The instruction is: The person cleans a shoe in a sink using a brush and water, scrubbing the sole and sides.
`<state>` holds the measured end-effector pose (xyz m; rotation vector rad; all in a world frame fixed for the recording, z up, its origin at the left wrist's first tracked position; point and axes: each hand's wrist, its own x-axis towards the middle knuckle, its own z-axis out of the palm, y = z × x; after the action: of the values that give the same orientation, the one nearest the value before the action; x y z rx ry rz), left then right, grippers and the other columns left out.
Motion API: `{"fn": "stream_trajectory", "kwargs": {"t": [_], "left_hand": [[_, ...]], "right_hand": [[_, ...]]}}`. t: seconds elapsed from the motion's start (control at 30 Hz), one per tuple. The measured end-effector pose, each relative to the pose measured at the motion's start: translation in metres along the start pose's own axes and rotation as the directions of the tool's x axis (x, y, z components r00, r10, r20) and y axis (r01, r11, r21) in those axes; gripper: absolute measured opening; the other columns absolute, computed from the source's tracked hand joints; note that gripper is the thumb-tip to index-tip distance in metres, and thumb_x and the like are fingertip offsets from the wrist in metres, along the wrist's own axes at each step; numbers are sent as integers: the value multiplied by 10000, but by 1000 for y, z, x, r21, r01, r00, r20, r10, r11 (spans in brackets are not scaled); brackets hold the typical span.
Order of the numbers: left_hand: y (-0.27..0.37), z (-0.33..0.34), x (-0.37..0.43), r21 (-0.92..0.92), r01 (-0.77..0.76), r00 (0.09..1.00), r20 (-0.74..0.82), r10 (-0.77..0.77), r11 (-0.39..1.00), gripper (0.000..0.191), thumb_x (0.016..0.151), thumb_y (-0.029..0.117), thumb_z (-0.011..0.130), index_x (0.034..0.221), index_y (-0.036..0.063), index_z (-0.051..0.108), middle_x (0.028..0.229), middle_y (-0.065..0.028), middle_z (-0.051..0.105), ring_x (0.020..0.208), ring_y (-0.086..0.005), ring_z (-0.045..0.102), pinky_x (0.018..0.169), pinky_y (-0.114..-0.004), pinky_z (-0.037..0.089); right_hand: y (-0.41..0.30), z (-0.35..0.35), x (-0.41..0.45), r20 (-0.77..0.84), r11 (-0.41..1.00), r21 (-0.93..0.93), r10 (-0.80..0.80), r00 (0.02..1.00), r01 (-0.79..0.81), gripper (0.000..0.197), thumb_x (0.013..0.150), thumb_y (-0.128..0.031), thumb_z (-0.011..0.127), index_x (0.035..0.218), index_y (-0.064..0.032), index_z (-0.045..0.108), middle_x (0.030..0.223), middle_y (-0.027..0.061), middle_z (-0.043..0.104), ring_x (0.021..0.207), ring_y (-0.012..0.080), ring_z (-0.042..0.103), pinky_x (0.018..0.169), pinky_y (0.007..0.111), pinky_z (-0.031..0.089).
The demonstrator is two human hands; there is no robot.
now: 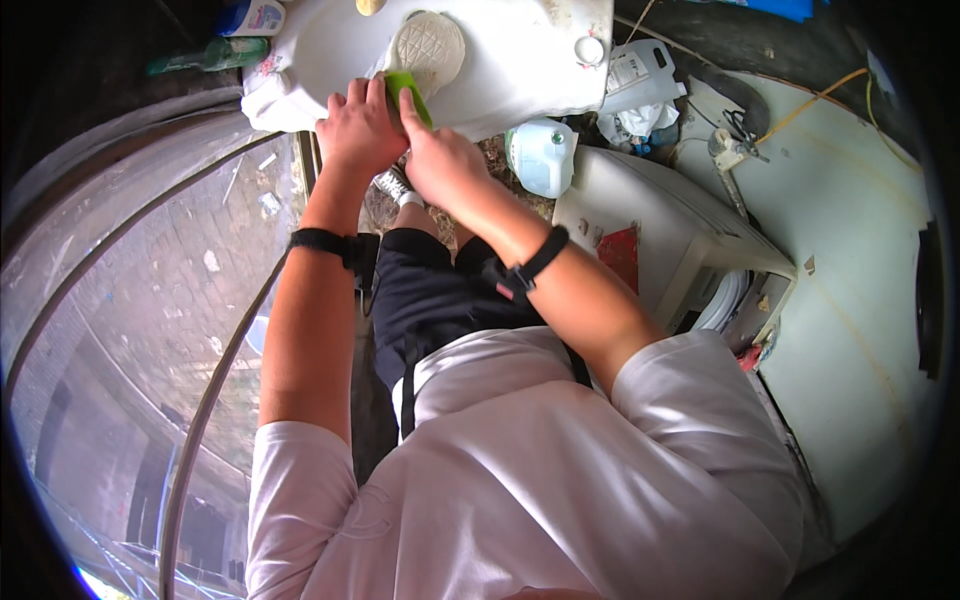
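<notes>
Over the near rim of a white ceramic washbasin (495, 67), my two hands meet. A pale shoe (431, 49) lies in the basin with the patterned tread of its sole facing up. My left hand (360, 124) is closed around the shoe's near end, which is mostly hidden behind the fingers. In my right hand (442, 161) is a bright green block (407, 97), perhaps a scrubbing brush or sponge, with the index finger stretched along it. The block's lower face cannot be seen. It sits against or just beside the near end of the shoe.
A green glass bottle (217, 56) and a blue-and-white bottle (255, 16) lie left of the basin. Right of it are a translucent jug (541, 157) and a larger plastic canister (637, 75). A beige appliance casing (637, 195) stands close on my right, a window pane (150, 285) on my left.
</notes>
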<state>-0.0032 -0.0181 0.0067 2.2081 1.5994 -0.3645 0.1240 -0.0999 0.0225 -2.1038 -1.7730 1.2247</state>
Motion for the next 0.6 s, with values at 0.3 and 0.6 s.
{"fn": "stream_trajectory", "kwargs": {"t": [0.3,0.6], "left_hand": [[0,-4,-3,-4,19,1000,9,-19,1000,802,803,437,764,1497,128,509,1467,-122,560,1349,-406,544,1051,-590,507],[5,-14,-6,63,-6,998,64,2,998,860,754,408,805,1517,147,506,1439,-102,573,1339,-390,560,1029,-584,523]], "right_hand": [[-4,-9,8,45,1000,19,-23,999,22,792,1000,-108,550,1707,-56,197,971,364,727,834,412,771,690,504,617],[30,-20,55,17,965,16,263,965,-263,773,1022,-181,544,1710,-84,205,1142,238,765,1020,381,764,883,494,612]]}}
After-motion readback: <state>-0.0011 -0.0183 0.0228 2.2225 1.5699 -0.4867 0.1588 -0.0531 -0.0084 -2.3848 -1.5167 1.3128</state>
